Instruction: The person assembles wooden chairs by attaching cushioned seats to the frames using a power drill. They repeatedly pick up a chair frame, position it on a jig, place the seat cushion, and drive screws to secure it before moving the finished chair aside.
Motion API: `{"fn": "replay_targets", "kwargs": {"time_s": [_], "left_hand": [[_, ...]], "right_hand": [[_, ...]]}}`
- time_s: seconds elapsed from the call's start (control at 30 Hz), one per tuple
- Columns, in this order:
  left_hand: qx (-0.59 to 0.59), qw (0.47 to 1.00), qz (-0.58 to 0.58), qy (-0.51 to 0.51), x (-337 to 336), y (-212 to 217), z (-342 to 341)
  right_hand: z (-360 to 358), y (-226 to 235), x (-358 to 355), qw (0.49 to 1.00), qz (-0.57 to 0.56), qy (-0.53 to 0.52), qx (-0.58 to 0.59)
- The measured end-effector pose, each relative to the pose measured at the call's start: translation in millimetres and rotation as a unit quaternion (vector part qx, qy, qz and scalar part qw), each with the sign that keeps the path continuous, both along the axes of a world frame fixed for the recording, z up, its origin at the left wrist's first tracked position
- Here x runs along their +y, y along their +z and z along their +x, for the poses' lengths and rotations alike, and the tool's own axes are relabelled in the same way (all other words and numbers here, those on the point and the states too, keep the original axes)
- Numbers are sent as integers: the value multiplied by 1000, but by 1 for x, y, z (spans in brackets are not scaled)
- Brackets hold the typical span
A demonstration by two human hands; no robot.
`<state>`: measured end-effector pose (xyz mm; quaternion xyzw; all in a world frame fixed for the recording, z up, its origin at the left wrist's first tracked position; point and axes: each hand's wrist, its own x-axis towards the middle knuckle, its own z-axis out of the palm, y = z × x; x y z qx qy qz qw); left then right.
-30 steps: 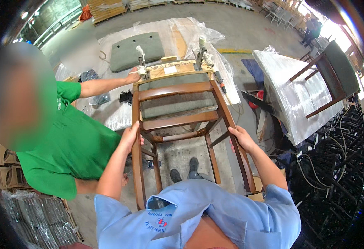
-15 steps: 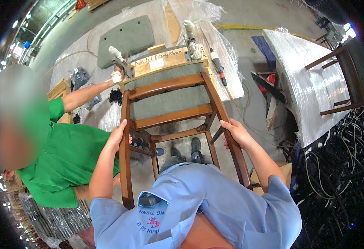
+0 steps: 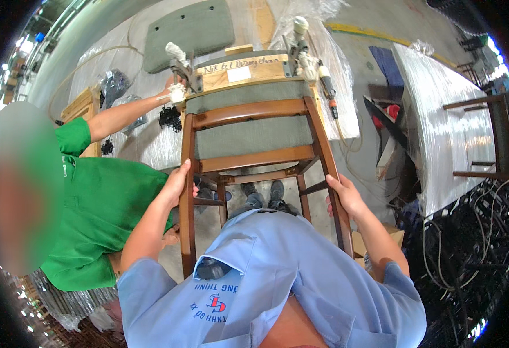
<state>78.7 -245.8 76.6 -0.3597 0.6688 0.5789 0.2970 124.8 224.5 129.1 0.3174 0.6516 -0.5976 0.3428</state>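
Workshop floor (image 3: 382, 23), chair (image 3: 257, 158) (brown wood), between hands (image 3: 176, 182)

Left: 1 person in a green shirt (image 3: 109, 203), wooden crate (image 3: 80, 110) just past the shoulder, 2 plastic bags (image 3: 114, 87) near it. Lower left: bundle in clear plastic (image 3: 71, 301). Right: wrapped slab (image 3: 440, 104), 1 dark chair (image 3: 505, 136) at its outer side, legs over the wrap. Blue sheet (image 3: 387, 69) beside the slab, 1 red object (image 3: 390, 113) partly hidden. Lower right: black frames (image 3: 469, 238) heaped, pale hose (image 3: 438, 255) across, cardboard box (image 3: 391, 235) nearby. Yellow floor line (image 3: 359, 32) up top.
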Motion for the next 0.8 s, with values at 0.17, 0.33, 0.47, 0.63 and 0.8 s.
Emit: {"fn": "replay_targets", "kwargs": {"time_s": [0.17, 0.33, 0.47, 0.63, 0.8], "left_hand": [[-33, 999, 4, -38, -2, 10, -2], [91, 974, -194, -78, -29, -49, -29], [11, 998, 46, -37, -22, -35, -88], [-68, 994, 85, -20, -18, -19, -122], [-76, 983, 167, 28, -30, -57, -118]], "right_hand": [[-11, -27, 11, 947, 207, 211, 125], [-116, -32, -76, 731, 326, 284, 528], [-240, -85, -204, 656, 387, 303, 573], [-286, -141, -292, 650, 478, 372, 458], [-282, -142, -293, 614, 492, 392, 477]]}}
